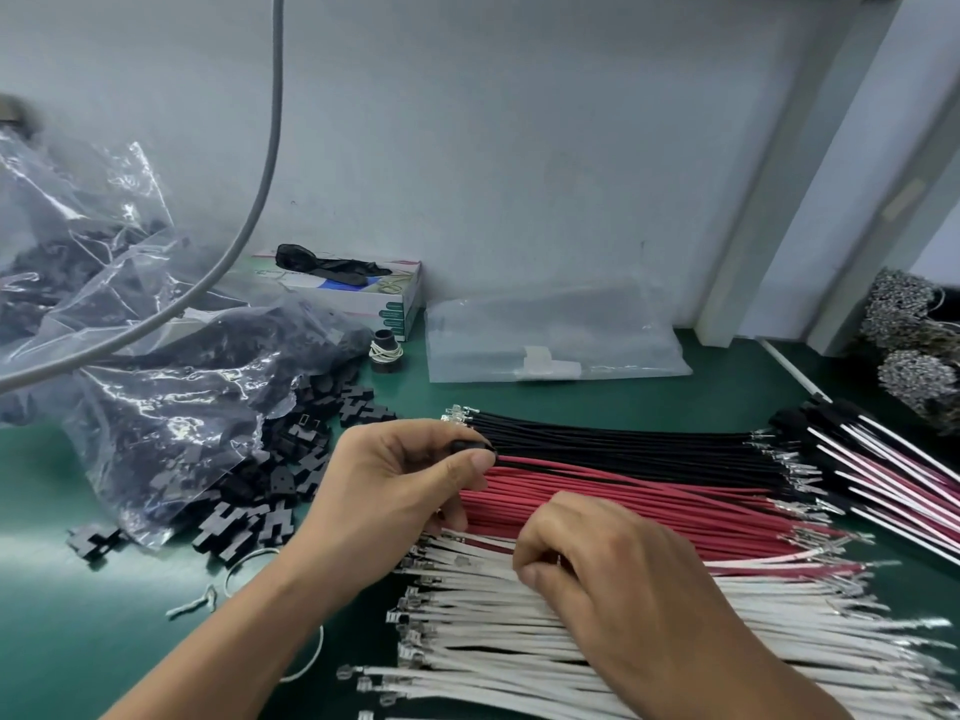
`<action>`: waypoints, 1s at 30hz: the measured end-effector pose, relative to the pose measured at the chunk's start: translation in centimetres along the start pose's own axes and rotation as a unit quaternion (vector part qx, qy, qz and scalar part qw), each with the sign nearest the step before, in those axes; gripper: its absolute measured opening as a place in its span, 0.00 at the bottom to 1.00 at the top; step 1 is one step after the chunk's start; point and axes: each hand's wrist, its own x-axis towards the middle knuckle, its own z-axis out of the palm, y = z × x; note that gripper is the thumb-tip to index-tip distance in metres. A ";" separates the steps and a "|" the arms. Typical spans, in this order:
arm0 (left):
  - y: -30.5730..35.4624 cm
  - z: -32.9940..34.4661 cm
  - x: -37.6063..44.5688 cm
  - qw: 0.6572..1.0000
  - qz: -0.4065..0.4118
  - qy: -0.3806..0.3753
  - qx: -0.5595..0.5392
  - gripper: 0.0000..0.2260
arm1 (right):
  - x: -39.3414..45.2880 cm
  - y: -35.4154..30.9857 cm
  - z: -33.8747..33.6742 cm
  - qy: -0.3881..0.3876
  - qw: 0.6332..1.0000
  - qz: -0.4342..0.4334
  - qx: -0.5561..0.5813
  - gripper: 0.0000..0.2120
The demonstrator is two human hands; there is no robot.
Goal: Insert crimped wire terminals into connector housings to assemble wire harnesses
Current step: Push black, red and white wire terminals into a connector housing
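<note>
Three rows of crimped wires lie on the green mat: black wires [623, 441] at the back, red wires [623, 504] in the middle, white wires [519, 636] nearest me. My left hand [400, 480] pinches a small black connector housing [472, 447] between thumb and forefinger, over the left ends of the black and red wires. My right hand [597, 569] is over the white wires, its fingertips pinching a white wire near the terminal end. A heap of loose black housings [270, 485] lies left of my left hand.
Clear plastic bags of black housings [156, 387] fill the left side. A grey cable [260, 200] hangs across them. A glove box [363, 288] and an empty clear bag [550, 335] stand by the wall. Finished harnesses [883, 470] lie at right, with terminal reels [914, 350] behind.
</note>
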 end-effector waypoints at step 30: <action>0.7 -0.5 0.0 0.999 -0.024 -0.040 -0.020 0.10 | 0.1 1.2 -1.3 0.129 0.987 -0.068 0.068 0.06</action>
